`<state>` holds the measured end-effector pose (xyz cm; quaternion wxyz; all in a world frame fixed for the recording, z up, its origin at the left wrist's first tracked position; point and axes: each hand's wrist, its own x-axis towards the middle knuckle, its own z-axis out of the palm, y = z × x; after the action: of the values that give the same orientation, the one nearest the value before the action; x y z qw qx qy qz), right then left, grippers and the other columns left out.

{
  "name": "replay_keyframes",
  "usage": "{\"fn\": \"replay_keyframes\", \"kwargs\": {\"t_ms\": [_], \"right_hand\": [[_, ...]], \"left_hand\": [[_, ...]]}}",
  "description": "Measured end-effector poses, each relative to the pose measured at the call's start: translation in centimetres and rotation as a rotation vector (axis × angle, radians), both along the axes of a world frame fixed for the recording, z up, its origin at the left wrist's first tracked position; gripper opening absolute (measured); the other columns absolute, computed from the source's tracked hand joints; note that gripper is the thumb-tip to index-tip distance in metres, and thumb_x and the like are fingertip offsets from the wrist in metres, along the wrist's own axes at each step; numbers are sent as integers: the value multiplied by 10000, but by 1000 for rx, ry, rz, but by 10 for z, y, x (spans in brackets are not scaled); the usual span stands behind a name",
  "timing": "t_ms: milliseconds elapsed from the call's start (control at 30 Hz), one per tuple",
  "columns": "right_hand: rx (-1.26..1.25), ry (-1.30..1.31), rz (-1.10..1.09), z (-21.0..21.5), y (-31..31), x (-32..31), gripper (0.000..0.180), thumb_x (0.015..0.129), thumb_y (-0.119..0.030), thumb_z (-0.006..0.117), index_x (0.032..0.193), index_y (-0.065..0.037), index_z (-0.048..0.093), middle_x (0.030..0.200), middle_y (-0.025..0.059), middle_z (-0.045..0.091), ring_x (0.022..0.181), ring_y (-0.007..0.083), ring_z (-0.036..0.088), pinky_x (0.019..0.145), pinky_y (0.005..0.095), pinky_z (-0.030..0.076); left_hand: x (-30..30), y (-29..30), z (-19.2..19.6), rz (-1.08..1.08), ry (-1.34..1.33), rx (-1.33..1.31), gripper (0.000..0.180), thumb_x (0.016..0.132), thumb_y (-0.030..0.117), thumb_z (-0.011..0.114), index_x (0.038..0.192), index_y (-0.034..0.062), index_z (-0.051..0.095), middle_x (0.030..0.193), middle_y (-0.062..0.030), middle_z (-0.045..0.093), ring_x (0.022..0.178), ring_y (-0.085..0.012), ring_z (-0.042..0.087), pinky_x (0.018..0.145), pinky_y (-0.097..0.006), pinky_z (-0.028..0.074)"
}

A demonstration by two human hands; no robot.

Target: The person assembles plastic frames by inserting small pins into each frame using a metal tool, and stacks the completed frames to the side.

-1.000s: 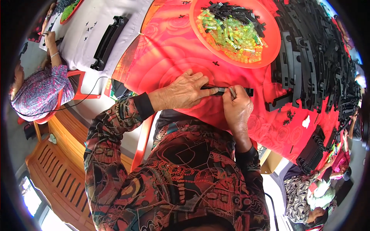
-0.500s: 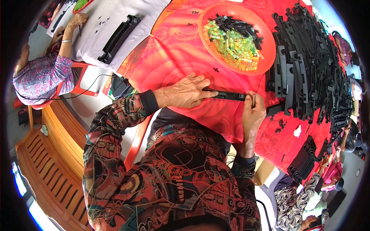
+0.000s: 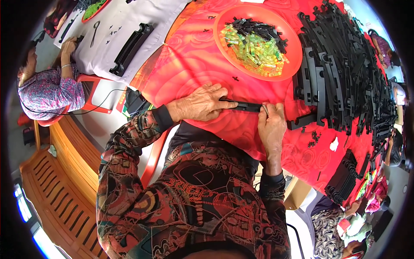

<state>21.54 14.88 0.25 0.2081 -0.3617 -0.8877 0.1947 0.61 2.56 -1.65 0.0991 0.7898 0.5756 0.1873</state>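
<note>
My left hand lies over one end of a long black plastic bar and pins it to the red tablecloth. My right hand grips the bar's other end, with a small thin tool pinched against it. The bar lies flat near the table's front edge. Beyond it stands a round orange tray that holds yellow-green clips and small black pieces.
A big heap of black plastic bars fills the table's right side. A white-covered table at the left carries a black bar and scissors, with a seated person beside it. A wooden bench is at lower left. Other people sit at lower right.
The view has shifted, so the scene sits a little differently in the frame. My hands stay on the black bar, with the right hand now closed at its end.
</note>
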Motion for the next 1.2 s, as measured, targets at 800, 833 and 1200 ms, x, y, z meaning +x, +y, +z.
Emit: {"fn": "replay_keyframes", "kwargs": {"t_ms": [800,833,1200], "right_hand": [[-802,702,-44,0,-6,23,120,943,-80,481,972,21,538,863,88,601,705,128,619,663,261,527],[-800,703,-43,-2,-7,23,120,943,-80,481,972,21,538,863,88,601,705,128,619,663,261,527],[-753,721,1,-12,-11,22,85,889,15,547,973,17,542,876,72,606,702,123,630,653,247,543]], "left_hand": [[30,8,3,85,65,35,526,706,131,651,1222,180,561,944,-103,494,877,-282,515,823,-404,456],[29,6,5,78,70,54,526,709,125,647,1226,173,558,937,-105,505,877,-282,526,819,-399,463],[22,0,-7,64,72,259,314,757,162,593,1063,102,628,882,-88,526,880,-259,545,775,-350,491]]}}
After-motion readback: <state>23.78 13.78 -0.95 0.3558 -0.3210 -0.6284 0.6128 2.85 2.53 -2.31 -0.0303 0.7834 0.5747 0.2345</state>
